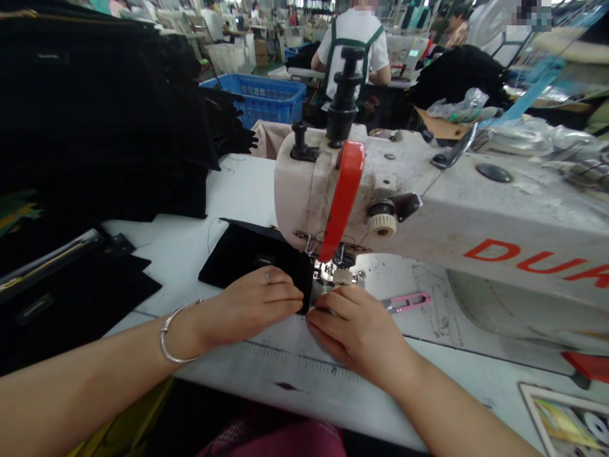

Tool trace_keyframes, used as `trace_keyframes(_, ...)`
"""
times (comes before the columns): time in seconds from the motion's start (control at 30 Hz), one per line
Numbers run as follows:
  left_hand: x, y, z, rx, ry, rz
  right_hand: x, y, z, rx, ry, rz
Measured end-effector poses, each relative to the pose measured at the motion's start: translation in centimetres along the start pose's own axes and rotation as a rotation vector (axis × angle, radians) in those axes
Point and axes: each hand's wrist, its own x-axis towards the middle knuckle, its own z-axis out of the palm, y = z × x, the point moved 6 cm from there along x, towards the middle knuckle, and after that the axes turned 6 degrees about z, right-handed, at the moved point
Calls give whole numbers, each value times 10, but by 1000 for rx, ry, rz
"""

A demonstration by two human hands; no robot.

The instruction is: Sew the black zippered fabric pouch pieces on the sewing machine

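There is only one view, from a camera on the person's head. It faces forward and down and sits very near the left hand [247, 301] and right hand [354, 327] on the table [238, 190]. Both forearms enter from the bottom edge. The machine [476, 209] fills the right side. A worker [354, 44] is far away, at the top.

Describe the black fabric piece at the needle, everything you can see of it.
The black fabric piece is a flat, roughly rectangular panel of matte, dark cloth. A small label with pale lettering too small to read sits near its middle. It lies flat on the white table, with its right end under the sewing machine at the presser foot. The left hand rests on its near edge, and the right hand meets that edge beside the foot.
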Motion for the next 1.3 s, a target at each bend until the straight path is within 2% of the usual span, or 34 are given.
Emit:
trace_keyframes(0.3,-6,-5,6,-42,-14,-15,-2,-1,1,14,32,-4)
trace_keyframes(0.47,-2,-14,7,-21,-34,-10,-2,0,4,31,40,47)
trace_keyframes(0.7,6,-29,3,81,39,21,2,6,5,5,33,110)
trace_keyframes(0.9,18,-48,2,24,21,-72,3,12,8,-31,19,178)
trace_keyframes(1.13,24,-67,0,75,56,-181,6,11,9,-30,35,161)
trace_keyframes(1.3,23,-72,4,120,39,-185,6,13,9,-37,19,178)
